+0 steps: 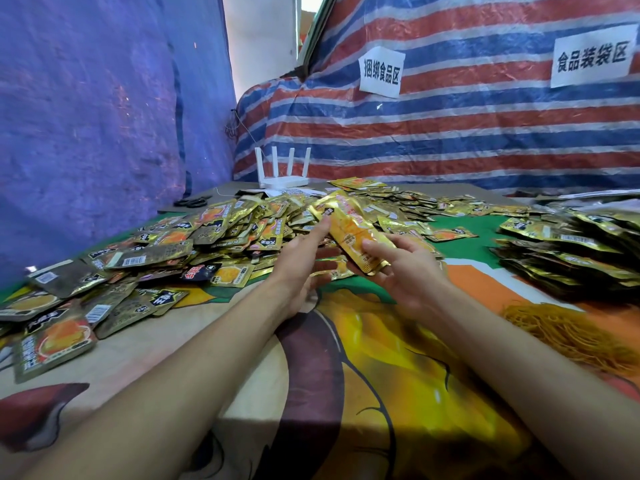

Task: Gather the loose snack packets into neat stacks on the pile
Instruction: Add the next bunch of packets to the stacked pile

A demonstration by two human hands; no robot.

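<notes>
Snack packets point(221, 233) everywhere: gold foil, heaped loose across the left and middle of the tabletop point(214, 327), some face up with the orange picture, some showing barcodes. Up in the centre, a bundle point(353, 226) of those packets is held off the surface. It is tilted, with its far end high above the heap and its near end low toward the person.

The right hand point(405, 271) has it, fingers curled under the near end and one finger laid over the top face, a proper grip. The left hand point(301, 263) is at the other side with its fingers straight. One fingertip touches the bundle's left edge near the top, and the hand holds nothing itself.

Over on the right, tidy stacks point(568, 244) of the same packets lie in overlapping rows, well apart from the loose heap, with green cloth showing between them. Just in front of those stacks sits a tangle of thin orange-yellow bands point(561, 330).

At the back of the tabletop stands a white router point(282, 171) with four antennas upright, and to its left a pair of black scissors point(192, 202) lies flat. Behind it all hangs a red, white and blue striped tarp point(450, 126) with two paper signs point(381, 71), and a blue sheet point(86, 116) closes the left side.
</notes>
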